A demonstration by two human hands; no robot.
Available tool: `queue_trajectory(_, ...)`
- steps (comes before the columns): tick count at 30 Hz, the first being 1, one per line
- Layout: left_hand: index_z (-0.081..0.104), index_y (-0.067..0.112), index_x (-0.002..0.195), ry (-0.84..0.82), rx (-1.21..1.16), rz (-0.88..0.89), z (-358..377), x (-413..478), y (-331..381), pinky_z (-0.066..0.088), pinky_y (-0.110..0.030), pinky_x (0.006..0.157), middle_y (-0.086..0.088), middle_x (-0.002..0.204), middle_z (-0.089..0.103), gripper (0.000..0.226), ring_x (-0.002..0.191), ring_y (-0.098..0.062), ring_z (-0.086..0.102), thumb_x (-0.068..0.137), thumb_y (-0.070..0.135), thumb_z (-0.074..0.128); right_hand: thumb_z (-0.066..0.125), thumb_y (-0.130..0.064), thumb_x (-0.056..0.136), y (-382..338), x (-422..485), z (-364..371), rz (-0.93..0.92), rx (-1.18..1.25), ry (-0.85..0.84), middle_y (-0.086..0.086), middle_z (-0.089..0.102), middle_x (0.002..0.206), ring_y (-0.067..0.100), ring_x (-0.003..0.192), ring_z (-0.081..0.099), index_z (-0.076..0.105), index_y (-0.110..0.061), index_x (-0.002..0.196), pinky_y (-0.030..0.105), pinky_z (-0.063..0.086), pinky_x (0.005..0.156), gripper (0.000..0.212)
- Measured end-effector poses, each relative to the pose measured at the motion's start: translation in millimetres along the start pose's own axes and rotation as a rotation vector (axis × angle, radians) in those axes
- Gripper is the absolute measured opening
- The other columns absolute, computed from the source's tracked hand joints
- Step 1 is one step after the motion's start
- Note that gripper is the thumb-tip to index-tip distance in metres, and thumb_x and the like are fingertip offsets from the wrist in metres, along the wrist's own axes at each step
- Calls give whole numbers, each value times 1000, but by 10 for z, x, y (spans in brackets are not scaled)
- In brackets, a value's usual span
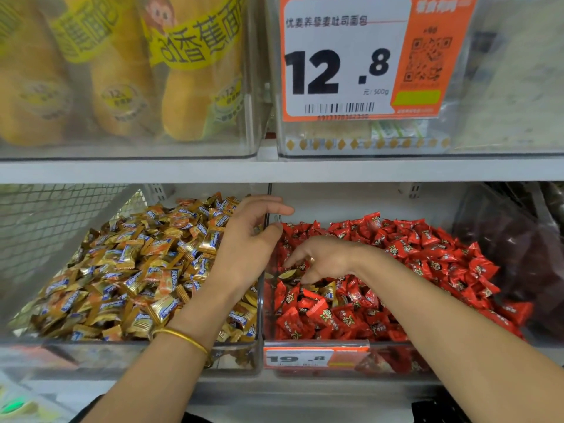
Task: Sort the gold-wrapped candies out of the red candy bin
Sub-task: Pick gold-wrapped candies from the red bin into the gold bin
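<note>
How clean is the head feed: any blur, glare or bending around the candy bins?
Head view: even light, no hard shadows; the right hand and the gold-wrapped candy at its fingertips are fairly sharp; wide-angle stretch shows mostly at the corners; glare on the red candy bin front wall blurs its price tag; the banana bread packs look hazy.

Red candy bin (393, 361) open-topped; clear divider (261, 328) at its left; shelf (396, 170) overhead.

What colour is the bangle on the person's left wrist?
Gold: the bangle is a thin plain band, seen best in the head view, the only one.
</note>
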State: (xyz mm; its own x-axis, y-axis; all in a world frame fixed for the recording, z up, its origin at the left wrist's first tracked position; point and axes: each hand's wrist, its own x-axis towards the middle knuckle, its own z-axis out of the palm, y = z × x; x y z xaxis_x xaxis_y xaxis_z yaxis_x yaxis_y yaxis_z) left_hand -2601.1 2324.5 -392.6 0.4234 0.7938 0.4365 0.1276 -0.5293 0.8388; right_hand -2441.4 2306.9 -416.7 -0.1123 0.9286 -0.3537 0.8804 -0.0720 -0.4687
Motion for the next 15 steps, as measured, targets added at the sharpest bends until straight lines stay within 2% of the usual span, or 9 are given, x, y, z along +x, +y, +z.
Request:
queue_trajectory(2,64,32,85,2,-4,-2,4,2,0,33,-7,96,15,111,54,43,113,3,48,82,-9,53,66,-15,86,-3,8,9,2,-53,-33,0,43,145,19,132,39,51,-21,134,29,29,110,51)
queue_trajectory(4,64,32,85,4,-5,-3,6,5,-4,33,-8,97,14,111,54,42,113,2,48,82,-9,53,65,-15,87,-22,33,54,-25,-147,2,2,45,143,20,131,41,51,-20,135,29,33,108,50)
queue_trajectory(6,64,32,85,4,-3,0,5,7,-10,34,-12,100,12,112,55,43,113,0,49,81,-9,53,62,-13,88,-47,45,113,-62,-240,84,4,51,137,22,123,48,52,-20,133,26,40,97,46)
queue_trajectory(8,64,32,85,5,-2,1,5,4,-10,34,-13,100,12,112,54,43,113,-1,49,81,-10,53,60,-14,90,-63,36,159,-75,-325,159,5,53,131,25,115,52,53,-24,132,25,40,84,44)
queue_trajectory(9,64,31,85,5,-2,-1,6,0,-9,34,-12,100,13,111,54,43,113,0,49,81,-10,53,59,-15,91,-73,20,174,-80,-374,189,6,53,130,26,114,53,52,-27,132,27,40,81,44)
queue_trajectory(15,66,29,88,0,10,-13,9,-10,16,32,-8,97,12,112,55,40,113,0,48,82,-9,53,59,-21,90,-17,-45,165,-64,-505,289,1,57,126,25,116,53,55,-33,127,34,43,89,39)
